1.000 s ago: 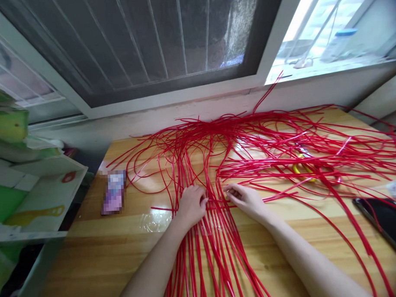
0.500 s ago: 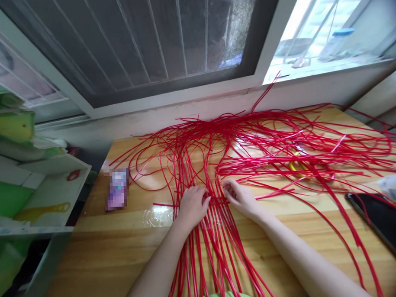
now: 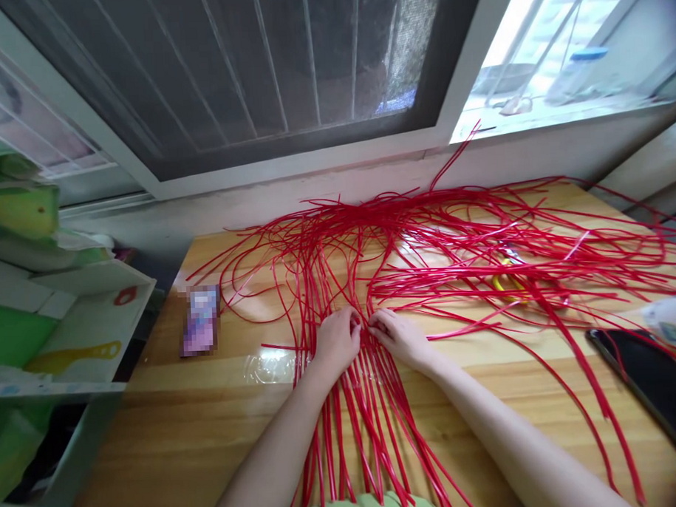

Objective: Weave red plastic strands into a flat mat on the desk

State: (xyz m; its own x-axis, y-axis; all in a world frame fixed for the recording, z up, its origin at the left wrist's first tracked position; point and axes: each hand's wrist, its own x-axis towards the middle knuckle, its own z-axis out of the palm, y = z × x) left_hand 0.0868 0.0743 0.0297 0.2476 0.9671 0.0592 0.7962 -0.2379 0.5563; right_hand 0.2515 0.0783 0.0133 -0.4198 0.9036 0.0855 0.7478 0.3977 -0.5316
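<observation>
The wooden table (image 3: 222,427) was cut off at the lower edge, and the red plastic strands (image 3: 370,219) lay massed toward its wall side and fanned down between the forearms, while a black, phone-like slab (image 3: 653,383) ran partly beyond the right edge. The left hand (image 3: 338,341) and right hand (image 3: 397,336) nearly met over the strands, fingers curled, though whether either pinched one could not be told. Pixelation masked a purplish rectangular object (image 3: 201,321), and strands half-buried a yellow-handled tool (image 3: 504,283).
</observation>
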